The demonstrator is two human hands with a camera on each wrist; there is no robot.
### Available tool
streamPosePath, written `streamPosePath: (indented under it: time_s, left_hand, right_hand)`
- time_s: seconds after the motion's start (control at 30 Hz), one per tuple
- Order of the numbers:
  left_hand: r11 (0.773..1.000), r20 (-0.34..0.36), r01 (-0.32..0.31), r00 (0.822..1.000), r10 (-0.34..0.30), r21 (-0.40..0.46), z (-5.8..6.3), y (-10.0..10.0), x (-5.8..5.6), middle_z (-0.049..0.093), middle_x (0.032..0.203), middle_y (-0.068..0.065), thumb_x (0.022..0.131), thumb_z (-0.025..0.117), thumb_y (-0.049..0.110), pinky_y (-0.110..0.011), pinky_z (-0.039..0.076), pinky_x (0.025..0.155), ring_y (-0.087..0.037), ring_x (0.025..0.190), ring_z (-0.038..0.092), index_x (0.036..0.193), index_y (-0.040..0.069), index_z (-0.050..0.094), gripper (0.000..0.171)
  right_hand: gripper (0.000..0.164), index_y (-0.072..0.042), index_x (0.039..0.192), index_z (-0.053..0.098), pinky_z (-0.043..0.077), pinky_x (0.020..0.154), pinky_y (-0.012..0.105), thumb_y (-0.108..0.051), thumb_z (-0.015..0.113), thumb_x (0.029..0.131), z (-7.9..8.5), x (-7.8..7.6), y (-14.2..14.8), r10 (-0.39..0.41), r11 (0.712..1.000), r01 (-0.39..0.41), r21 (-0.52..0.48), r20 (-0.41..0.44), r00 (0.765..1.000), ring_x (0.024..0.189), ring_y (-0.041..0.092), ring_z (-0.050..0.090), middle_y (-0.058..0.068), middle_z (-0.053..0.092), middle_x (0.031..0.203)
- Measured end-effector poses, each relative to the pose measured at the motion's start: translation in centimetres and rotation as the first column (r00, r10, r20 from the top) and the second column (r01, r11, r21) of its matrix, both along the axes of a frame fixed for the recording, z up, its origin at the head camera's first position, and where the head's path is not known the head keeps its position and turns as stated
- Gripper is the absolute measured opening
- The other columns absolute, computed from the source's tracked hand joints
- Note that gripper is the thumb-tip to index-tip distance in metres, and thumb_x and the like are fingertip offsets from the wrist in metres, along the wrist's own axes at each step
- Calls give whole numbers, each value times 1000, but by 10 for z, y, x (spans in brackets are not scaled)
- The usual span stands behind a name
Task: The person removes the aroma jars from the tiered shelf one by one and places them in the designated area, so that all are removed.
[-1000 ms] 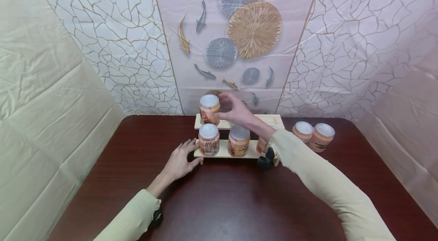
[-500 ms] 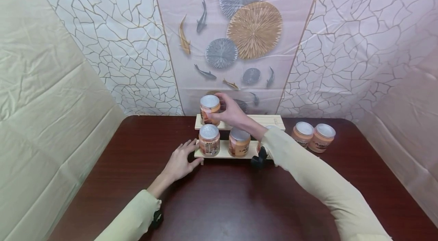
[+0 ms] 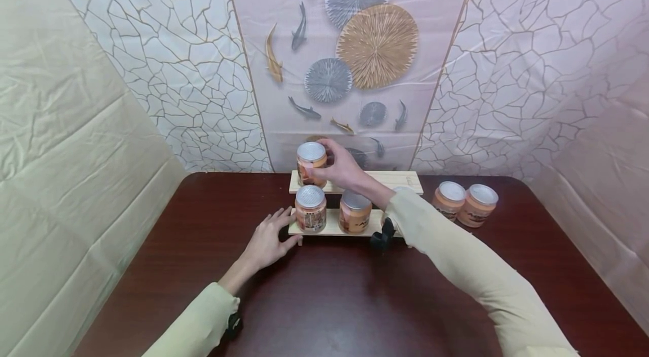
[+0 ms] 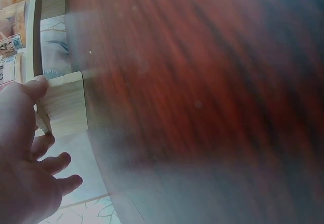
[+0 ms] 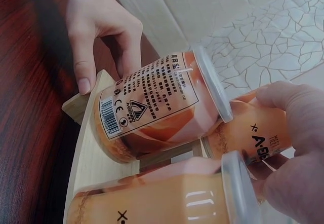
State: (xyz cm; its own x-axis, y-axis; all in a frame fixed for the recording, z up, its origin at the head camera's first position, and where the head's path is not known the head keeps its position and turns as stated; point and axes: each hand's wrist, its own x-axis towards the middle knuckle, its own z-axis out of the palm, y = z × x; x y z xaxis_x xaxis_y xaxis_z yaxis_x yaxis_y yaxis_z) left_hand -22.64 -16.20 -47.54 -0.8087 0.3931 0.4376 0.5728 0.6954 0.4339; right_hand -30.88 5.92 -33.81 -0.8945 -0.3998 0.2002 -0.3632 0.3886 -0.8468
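In the head view my right hand [image 3: 343, 168] holds an orange-labelled jar [image 3: 311, 164] with a silver lid, upright at the left end of the upper tier of a wooden step rack [image 3: 385, 179]. Thumb and fingers lie on either side of that jar in the right wrist view. On the lower tier stand a left jar [image 3: 310, 209], a middle jar [image 3: 354, 212] and a third, mostly hidden behind my right sleeve. My left hand [image 3: 265, 241] grips the left end of the lower tier, its thumb [image 4: 36, 88] on the front edge and fingers behind.
Two more jars [image 3: 448, 199] [image 3: 476, 205] stand side by side on the dark wooden table [image 3: 324, 300], right of the rack. A patterned cloth [image 3: 324, 115] hangs close behind the table. Pale cloth walls [image 3: 76, 148] flank both sides.
My right hand has moved slightly left, its fingers closing from a wide spread beside the upper jar to a hold round it. The jar and my left hand stay in place.
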Motion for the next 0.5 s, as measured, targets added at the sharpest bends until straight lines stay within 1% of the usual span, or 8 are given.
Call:
streamPosePath:
  time_s: [0.23,0.3,0.5]
  left_hand:
    - [1000,25,-3,1000,3,-5,0,0,0,56,137,-26,86,81,21,-65,37,103,-48,127,50,127,-2,67,49]
    - [1000,24,-4,1000,4,-6,-1,-1,0,56,137,-26,86,80,22,-65,38,103,-48,126,51,127,-1,67,49]
    - [1000,16,-2,1000,2,-9,0,-1,0,56,136,-27,86,81,22,-64,38,103,-49,125,51,126,-2,67,49]
  right_hand:
    - [73,0,145,42,51,92,41,-10,80,85,0,1,0,0,1000,0,-9,-2,1000,116,32,57,18,59,126]
    - [72,1,144,43,51,93,41,-9,80,84,0,1,0,4,1000,-4,-16,-6,1000,115,33,58,19,59,125]
    - [69,-2,143,45,51,91,44,-10,81,84,1,0,2,2,1000,-2,-14,-7,1000,114,32,58,17,60,124]
